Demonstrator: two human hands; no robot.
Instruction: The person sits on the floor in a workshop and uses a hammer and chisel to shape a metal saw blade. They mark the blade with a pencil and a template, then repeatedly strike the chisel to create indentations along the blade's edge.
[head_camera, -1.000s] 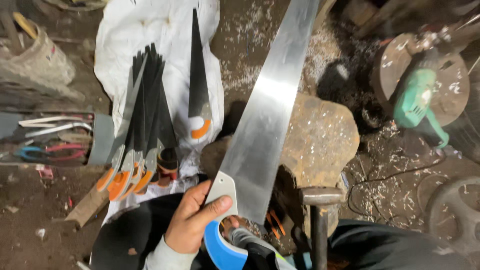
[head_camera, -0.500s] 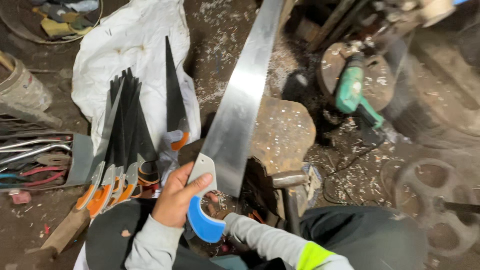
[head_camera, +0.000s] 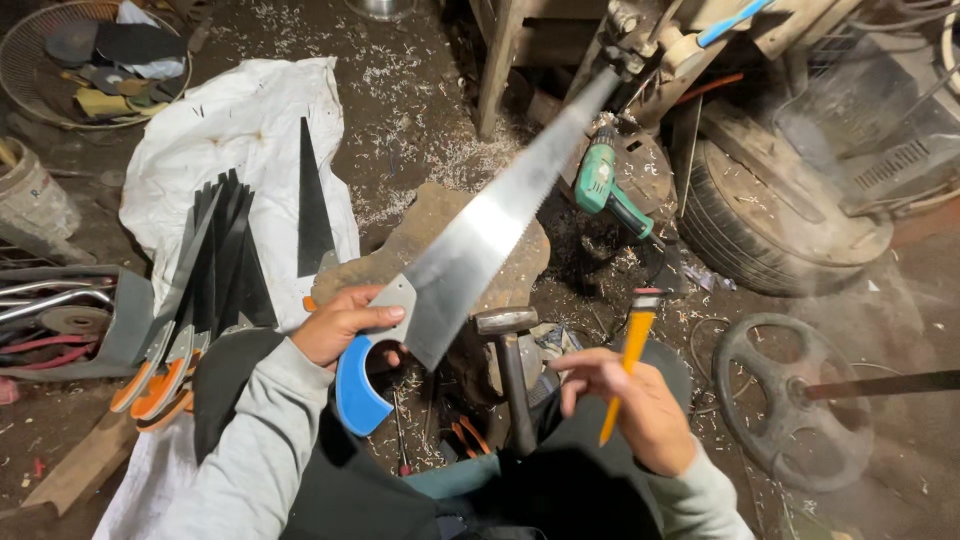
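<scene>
My left hand (head_camera: 340, 325) grips the blue and grey handle (head_camera: 358, 385) of a hand saw, whose bright steel blade (head_camera: 500, 210) points up and to the right over a flat stone (head_camera: 400, 265). My right hand (head_camera: 630, 405) holds an orange-yellow stick-shaped tool (head_camera: 628, 355) upright, its dark tip at the top. A hammer (head_camera: 510, 365) stands between my two hands with its head up.
Several dark saw blades with orange handles (head_camera: 205, 290) lie fanned on a white sack (head_camera: 240, 130). A green power drill (head_camera: 605, 185) rests by a tyre (head_camera: 780, 220). A wheel on a rod (head_camera: 790, 390) is at right, a tool tray (head_camera: 70, 320) at left.
The saw has swung from nearly straight ahead to point up and right. My right hand has come into view holding the orange-yellow tool. The view has shifted rightward.
</scene>
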